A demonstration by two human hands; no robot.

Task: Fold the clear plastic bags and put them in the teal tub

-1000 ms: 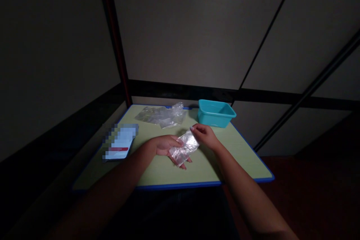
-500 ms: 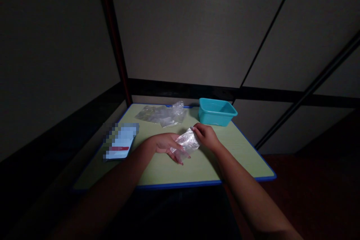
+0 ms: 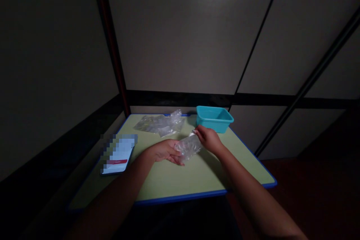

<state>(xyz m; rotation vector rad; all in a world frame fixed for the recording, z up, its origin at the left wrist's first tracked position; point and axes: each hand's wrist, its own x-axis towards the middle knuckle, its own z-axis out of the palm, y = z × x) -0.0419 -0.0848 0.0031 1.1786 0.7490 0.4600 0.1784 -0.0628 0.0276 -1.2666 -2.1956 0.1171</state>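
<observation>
A small clear plastic bag (image 3: 190, 147) is stretched between my two hands above the table. My right hand (image 3: 208, 138) pinches its upper right corner, fingers closed. My left hand (image 3: 168, 151) holds the bag's left end, the thumb on top and the other fingers beneath it. The plastic is crinkled and catches the light; I cannot make out anything inside it. Beyond my hands, more clear plastic bags (image 3: 160, 123) lie in a loose, overlapping heap near the table's back edge.
The light green table (image 3: 180, 183) has a blue rim. A turquoise plastic basin (image 3: 214, 124) stands at its back right, just behind my right hand. A phone or tablet (image 3: 119, 155), partly blurred out, lies at the left. Wall panels rise behind the table.
The view has tilted up slightly, so the table sits lower. The bag has turned and crumpled a little between my hands, and my left fingers have closed more on it.
</observation>
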